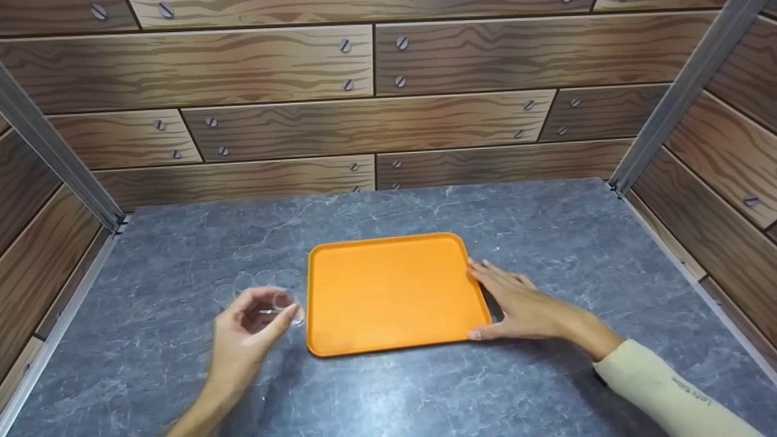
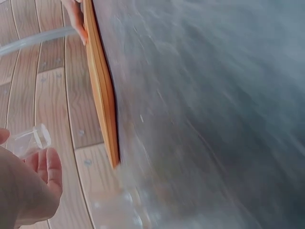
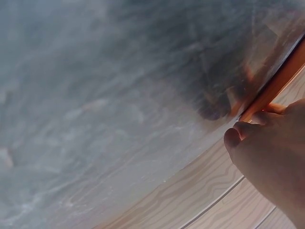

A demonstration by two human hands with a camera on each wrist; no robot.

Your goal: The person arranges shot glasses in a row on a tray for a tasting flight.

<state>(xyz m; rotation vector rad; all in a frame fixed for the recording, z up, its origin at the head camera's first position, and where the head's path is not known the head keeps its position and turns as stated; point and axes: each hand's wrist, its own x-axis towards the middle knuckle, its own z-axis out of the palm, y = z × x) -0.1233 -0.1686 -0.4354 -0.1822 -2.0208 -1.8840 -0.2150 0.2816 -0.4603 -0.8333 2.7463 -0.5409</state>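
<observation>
An empty orange tray [image 1: 388, 291] lies flat in the middle of the grey stone-patterned table [image 1: 546, 230]. My right hand [image 1: 516, 303] rests against the tray's right edge with straight fingers, the thumb at its near right corner; the right wrist view shows the thumb [image 3: 236, 136] at the orange rim [image 3: 276, 86]. My left hand [image 1: 255, 328] pinches a small clear cup [image 1: 282, 301] just left of the tray. In the left wrist view the clear cup [image 2: 31, 140] sits above the fingers [image 2: 47, 167], with the tray's edge [image 2: 102, 95] beyond.
Several more clear cups [image 1: 246, 282] stand on the table left of the tray, behind my left hand. Wood-patterned walls [image 1: 364, 103] with metal corner posts [image 1: 680, 97] enclose the table at the back and on both sides.
</observation>
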